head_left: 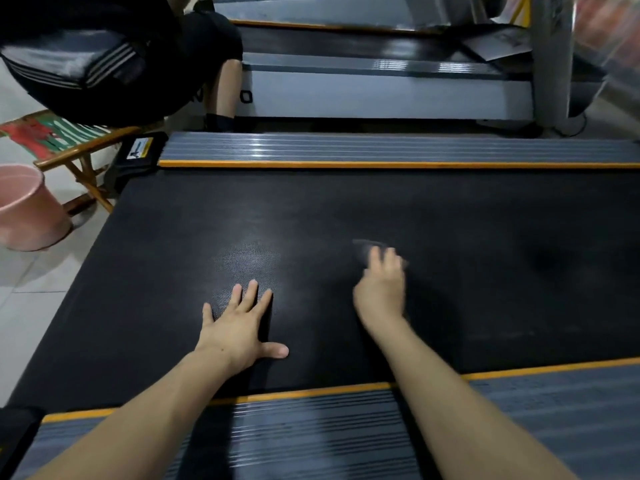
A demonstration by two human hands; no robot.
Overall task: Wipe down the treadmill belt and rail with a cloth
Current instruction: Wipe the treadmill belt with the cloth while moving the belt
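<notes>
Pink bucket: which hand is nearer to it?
Left. The left hand lies flat on the belt, right of the pink bucket; the right hand is farther right, on the cloth.

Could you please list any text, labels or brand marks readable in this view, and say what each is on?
"O": one dark letter on the second treadmill's pale grey side panel; the rest is hidden behind a person's leg.
Yellow-and-white warning sticker on the black plastic end cap: print too small to read.
Nothing else legible.
</notes>
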